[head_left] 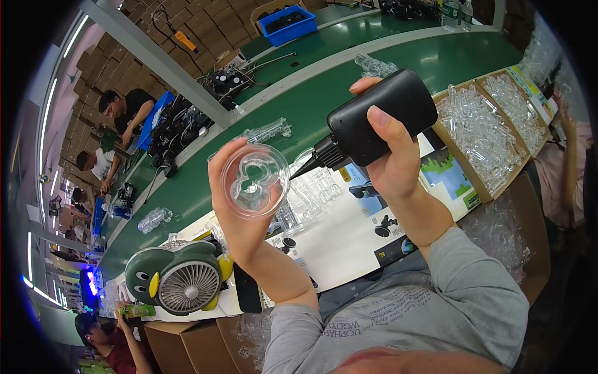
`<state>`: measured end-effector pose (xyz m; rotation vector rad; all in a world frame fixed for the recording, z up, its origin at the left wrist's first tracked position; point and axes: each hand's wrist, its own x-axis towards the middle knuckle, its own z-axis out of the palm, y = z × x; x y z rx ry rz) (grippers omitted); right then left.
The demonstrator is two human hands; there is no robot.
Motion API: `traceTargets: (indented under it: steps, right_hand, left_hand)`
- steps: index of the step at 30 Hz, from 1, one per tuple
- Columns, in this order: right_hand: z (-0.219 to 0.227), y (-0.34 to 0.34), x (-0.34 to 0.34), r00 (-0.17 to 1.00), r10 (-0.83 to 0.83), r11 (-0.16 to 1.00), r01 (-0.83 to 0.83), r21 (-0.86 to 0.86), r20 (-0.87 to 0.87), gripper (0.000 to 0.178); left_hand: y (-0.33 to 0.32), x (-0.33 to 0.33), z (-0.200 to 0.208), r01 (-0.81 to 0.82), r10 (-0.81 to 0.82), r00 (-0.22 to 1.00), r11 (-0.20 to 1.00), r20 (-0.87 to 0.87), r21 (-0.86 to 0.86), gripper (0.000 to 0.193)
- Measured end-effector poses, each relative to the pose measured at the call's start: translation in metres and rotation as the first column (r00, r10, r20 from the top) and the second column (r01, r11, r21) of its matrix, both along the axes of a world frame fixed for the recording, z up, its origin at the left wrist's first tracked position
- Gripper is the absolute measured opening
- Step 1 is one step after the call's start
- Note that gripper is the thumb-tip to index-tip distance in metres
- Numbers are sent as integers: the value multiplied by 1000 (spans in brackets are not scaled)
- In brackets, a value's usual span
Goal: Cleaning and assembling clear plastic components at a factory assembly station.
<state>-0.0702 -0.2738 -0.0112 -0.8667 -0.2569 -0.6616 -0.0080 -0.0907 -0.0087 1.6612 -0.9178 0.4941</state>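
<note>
My left hand holds up a clear plastic part with a round rim, its open end facing me. My right hand is wrapped round a black squeeze bottle, tipped so that its tapered nozzle points down to the left. The nozzle's tip is at the right side of the part's rim; whether it touches cannot be made out. Below and behind my hands, several clear plastic pieces lie on printed sheets. Another clear piece rests on the green table beyond my left hand.
A penguin-shaped desk fan stands left of my left arm, beside a dark phone-like slab. Cardboard boxes of clear parts stand at the right. A blue bin sits at the back. Other people work along the left.
</note>
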Motion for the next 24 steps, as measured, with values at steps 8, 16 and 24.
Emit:
traceTargets:
  steps: [8,16,24]
  right_hand:
    - [1,-2,0,999,-31,999,31,10,13,35]
    - [1,-4,1,998,-55,998,55,20,15,34]
    - [0,-8,3,995,-85,996,85,-5,42,34]
  left_hand:
    - [2,-2,-1,8,-8,1000,1000,-3,19,60]
    - [2,-4,0,12,-13,1000,998,7,56,63]
    - [0,-9,5,-60,56,998,994,41,93,67]
